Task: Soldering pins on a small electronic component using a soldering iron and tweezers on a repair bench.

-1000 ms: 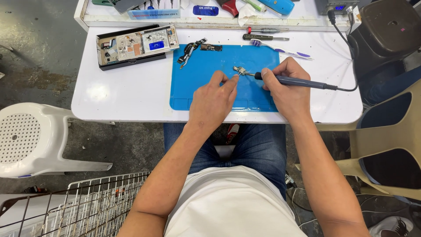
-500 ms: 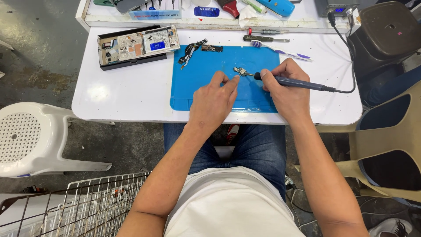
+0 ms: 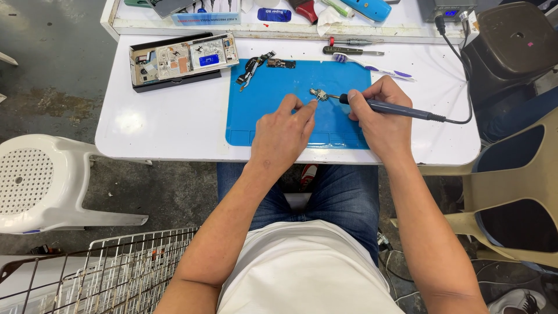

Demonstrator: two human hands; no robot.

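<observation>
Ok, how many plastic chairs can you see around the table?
2. A white chair lies tipped over on the floor at left; a beige chair stands at right. Others may be out of frame.

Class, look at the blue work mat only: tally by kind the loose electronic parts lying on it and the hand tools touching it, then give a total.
Small circuit boards: 2 (board under the iron tip, dark board at the mat's top edge)
Flex cable: 1
Soldering iron: 1
Total: 4

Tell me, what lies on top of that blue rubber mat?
On the blue rubber mat: a small metal circuit part, a dark flex cable and a small dark board. Both hands cover the mat beneath them.
</observation>
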